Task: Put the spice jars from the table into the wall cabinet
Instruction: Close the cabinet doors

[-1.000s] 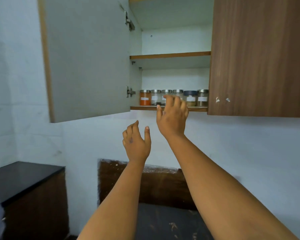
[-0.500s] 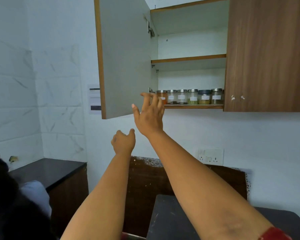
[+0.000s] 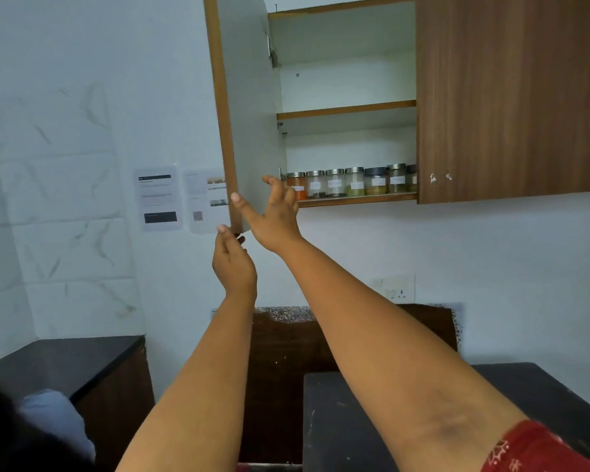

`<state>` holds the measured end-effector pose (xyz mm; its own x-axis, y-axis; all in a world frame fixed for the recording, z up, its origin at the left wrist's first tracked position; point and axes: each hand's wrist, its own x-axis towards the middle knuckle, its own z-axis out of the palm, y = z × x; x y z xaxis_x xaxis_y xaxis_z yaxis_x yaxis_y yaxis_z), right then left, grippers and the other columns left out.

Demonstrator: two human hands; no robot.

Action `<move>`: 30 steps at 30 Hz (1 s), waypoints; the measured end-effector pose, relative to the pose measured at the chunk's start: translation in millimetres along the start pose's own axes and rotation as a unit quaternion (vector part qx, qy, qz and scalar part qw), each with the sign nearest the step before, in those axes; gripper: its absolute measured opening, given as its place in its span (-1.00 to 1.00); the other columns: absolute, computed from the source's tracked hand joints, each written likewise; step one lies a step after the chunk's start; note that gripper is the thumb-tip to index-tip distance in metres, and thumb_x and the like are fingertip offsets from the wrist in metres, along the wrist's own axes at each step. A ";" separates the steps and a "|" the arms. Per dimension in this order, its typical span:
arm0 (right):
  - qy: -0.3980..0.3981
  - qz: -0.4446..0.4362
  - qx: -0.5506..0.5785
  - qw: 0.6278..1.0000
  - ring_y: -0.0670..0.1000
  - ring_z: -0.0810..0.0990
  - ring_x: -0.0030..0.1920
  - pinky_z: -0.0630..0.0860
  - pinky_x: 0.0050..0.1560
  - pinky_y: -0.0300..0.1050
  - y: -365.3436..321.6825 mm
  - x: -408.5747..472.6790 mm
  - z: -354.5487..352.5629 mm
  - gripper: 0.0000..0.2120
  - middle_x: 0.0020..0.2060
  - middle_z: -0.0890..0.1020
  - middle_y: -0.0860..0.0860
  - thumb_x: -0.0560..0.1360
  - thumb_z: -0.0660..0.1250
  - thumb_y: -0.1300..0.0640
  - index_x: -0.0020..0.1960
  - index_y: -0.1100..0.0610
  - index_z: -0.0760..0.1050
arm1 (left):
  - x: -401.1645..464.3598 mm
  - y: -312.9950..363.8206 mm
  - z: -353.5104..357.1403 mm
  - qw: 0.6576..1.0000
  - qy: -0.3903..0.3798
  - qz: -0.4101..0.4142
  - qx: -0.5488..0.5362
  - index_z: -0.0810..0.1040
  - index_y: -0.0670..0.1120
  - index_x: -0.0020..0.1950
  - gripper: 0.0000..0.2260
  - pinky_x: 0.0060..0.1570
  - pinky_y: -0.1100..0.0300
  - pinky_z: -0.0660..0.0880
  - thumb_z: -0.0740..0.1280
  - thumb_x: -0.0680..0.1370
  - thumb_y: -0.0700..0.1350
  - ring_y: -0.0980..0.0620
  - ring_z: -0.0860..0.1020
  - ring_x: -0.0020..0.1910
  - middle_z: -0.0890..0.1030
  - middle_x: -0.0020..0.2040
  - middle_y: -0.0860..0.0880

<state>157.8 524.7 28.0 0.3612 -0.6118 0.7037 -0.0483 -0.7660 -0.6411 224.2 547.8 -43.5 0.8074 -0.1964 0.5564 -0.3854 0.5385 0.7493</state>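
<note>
Right hand (image 3: 276,216) left the spice jars (image 3: 349,182), now open by the cabinet door (image 3: 249,107); left hand (image 3: 234,264) loosely curled, empty; stowing looks done.

- Wall cabinet (image 3: 511,97): brown wood-grain front, matt; pale smooth inside.
- Spice jars (image 3: 355,182): clear glass or plastic, shiny metal-looking lids, white paper labels.
- Table (image 3: 338,420): dark, matt, scuffed.
- Notices (image 3: 159,199): paper, on smooth white wall.

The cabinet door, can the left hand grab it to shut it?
Probably yes. The left hand is right under the bottom corner of the open cabinet door, holding nothing, and nothing sits between them. The right hand is spread open beside that edge too.
</note>
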 end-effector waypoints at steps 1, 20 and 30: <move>-0.005 0.002 -0.001 1.000 0.08 0.13 0.43 0.22 0.39 0.02 2.4 -0.4 -2.0 -0.29 0.41 0.18 0.05 0.48 0.27 -0.29 0.49 -0.03 0.13 | 0.7 -0.3 2.3 0.999 -0.015 0.042 0.026 0.58 -0.03 0.07 -0.65 0.00 0.17 0.50 0.07 0.66 0.12 0.10 0.57 0.00 0.64 -0.02 0.03; 0.141 -0.038 -0.170 0.975 -0.06 0.61 -0.16 0.57 -0.13 -0.22 104.7 22.0 -154.4 -0.38 0.05 0.62 0.10 0.65 0.13 0.08 0.58 -0.05 -0.15 | -60.9 -9.0 184.6 0.906 -0.251 0.301 0.163 0.15 -0.03 0.56 -0.42 0.35 0.09 0.25 0.30 0.59 -0.05 -0.05 0.20 0.46 0.18 0.54 -0.05; 0.150 -0.029 -0.235 0.960 0.07 0.60 0.04 0.54 -0.08 -0.21 214.5 80.1 -231.7 -0.38 0.35 0.34 0.14 0.65 0.15 0.13 0.58 -0.09 -0.09 | -79.9 -63.4 315.5 0.865 -0.231 0.339 0.288 0.16 -0.02 0.56 -0.37 0.39 -0.10 0.31 0.30 0.55 0.07 -0.14 0.17 0.50 0.12 0.56 -0.10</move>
<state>-39.4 265.6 17.8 0.0955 -0.5414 0.8353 -0.4768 -0.7615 -0.4391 43.1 270.8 -22.1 0.0951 -0.3737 0.9227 -0.9664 0.1876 0.1756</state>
